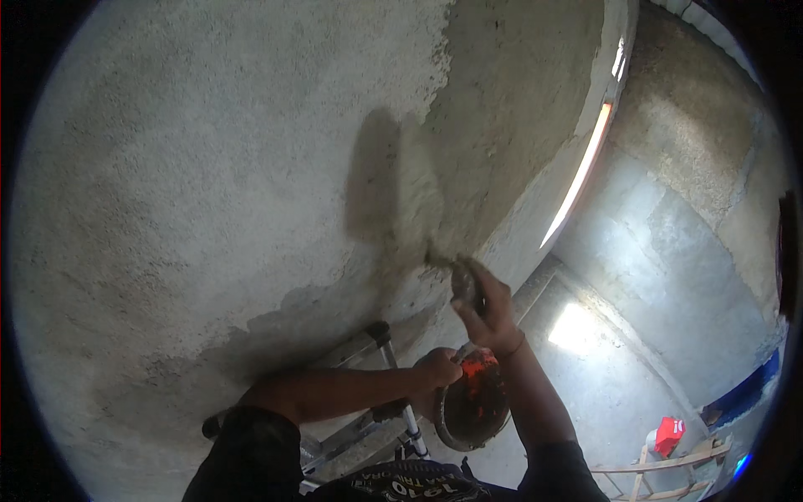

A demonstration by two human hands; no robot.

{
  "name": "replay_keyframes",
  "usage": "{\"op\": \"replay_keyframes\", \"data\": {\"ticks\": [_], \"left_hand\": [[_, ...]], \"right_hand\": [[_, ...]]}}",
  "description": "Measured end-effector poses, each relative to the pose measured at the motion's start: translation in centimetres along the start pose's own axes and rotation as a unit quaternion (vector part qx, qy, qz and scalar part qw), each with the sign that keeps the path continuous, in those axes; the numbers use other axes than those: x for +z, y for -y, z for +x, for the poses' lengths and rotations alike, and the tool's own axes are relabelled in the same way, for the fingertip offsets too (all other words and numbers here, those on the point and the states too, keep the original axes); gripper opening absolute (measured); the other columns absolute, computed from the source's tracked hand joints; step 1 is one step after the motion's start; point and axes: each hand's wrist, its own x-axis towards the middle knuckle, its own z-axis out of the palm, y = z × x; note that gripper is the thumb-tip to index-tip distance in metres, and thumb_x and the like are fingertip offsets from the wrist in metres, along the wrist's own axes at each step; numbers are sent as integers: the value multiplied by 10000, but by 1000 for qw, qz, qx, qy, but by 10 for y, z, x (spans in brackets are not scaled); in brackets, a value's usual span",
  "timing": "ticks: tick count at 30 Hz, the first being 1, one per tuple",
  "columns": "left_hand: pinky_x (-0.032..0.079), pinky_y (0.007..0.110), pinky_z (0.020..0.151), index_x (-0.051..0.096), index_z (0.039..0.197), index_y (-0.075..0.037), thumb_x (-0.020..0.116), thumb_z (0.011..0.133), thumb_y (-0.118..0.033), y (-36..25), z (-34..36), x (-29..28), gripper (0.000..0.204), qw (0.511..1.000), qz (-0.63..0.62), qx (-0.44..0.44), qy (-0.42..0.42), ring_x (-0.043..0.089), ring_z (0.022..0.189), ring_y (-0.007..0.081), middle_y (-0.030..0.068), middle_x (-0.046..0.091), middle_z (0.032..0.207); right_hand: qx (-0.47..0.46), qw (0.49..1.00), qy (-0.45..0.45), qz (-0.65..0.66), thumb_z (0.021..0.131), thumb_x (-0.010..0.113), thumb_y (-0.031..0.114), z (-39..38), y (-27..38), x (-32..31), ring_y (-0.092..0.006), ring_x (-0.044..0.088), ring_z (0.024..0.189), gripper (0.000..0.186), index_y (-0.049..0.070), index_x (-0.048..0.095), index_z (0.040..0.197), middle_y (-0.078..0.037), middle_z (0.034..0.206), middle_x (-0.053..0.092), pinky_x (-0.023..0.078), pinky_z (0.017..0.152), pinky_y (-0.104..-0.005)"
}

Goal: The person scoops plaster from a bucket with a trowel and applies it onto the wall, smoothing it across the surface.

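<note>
My right hand (488,305) is closed around the dark handle of a plastering trowel (418,197). The mortar-coated blade lies against or very close to the rough wall (209,151), and its shadow falls just left of it. Below, my left hand (439,368) grips a round pan (468,418) near its upper edge, fingers wrapped around what looks like a short handle. Red patches and dark mortar smears show on the pan. Darker, wet-looking plaster (510,100) covers the wall's upper right part, beside paler, drier surface.
A metal ladder (410,427) leans by the wall under my left forearm. To the right, far below, are the floor (577,360) with a bright light patch, a wooden frame (669,464) and a red-and-white bag (669,435). A narrow lit opening (581,176) edges the wall.
</note>
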Motion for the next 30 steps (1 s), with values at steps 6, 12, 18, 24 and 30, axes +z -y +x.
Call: {"op": "replay_keyframes", "data": {"ticks": [6, 12, 18, 24, 30], "left_hand": [[491, 367, 689, 661, 919, -17, 560, 662, -53, -5, -1, 7, 278, 997, -41, -25, -54, 625, 732, 201, 77, 648, 772], [475, 400, 790, 651, 915, -35, 592, 693, -191, 19, 7, 13, 278, 994, -7, 87, -65, 644, 917, 299, 171, 668, 906], [490, 344, 754, 667, 920, -12, 591, 633, -56, -2, -2, 9, 301, 999, -14, -4, -30, 649, 839, 235, 156, 670, 863], [495, 373, 737, 659, 925, -8, 593, 627, -88, -4, 1, 12, 316, 996, 39, 6, -84, 652, 776, 272, 161, 669, 825], [481, 320, 637, 662, 895, -5, 562, 632, -24, -12, -1, 6, 283, 999, -28, 12, -44, 618, 698, 158, 88, 655, 770]], "right_hand": [[204, 961, -87, 166, 845, 569, 66, 0, -3, 11, -117, 556, 650, 551, -45, 385, 1352, -72, 794, 588, 453, 604, -241], [227, 955, 33, 188, 794, 607, 59, -54, 23, 6, -150, 575, 805, 539, -51, 457, 1300, -123, 954, 622, 468, 748, -285], [365, 885, -171, 232, 828, 533, 100, -165, 72, -7, -207, 614, 727, 597, -18, 322, 1374, -113, 973, 602, 500, 687, -304], [664, 737, -75, 95, 774, 625, 15, -231, 141, -63, -90, 493, 514, 540, 26, 364, 1246, -40, 766, 517, 414, 428, -228], [754, 656, 8, 45, 708, 648, 4, -271, 137, -74, -137, 596, 524, 476, -28, 512, 1164, -113, 807, 619, 474, 420, -270]]}}
